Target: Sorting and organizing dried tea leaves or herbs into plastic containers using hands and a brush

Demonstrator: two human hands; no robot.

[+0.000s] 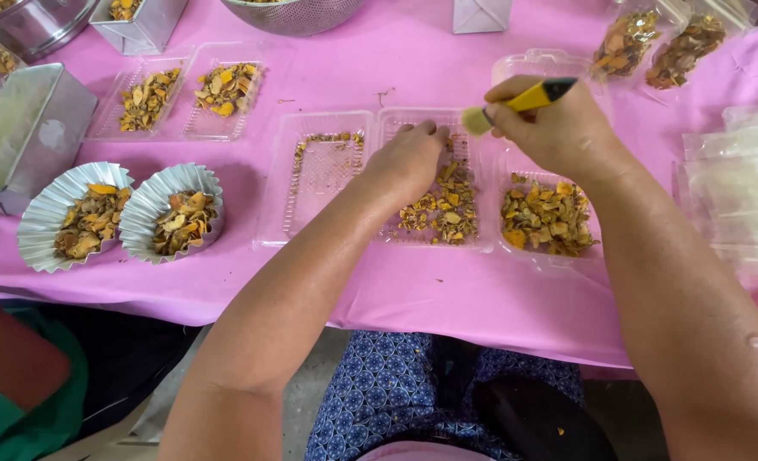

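Two hands work over the pink tabletop [413, 290] as we see it from the head camera: our right hand [558, 128] has its grip closed around a yellow-handled brush [520, 102], long axis near level, bristles pointing left, while our left hand [413, 158] rests open-fingered in the clear tray [481, 243] of dried yellow pieces [447, 209].

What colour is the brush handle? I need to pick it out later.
Yellow with a black end, on the brush in the right hand; head view.

Bare pink tablecloth [413, 68] beyond the clear trays [326, 175]; fluted cups [123, 213] crowd left.
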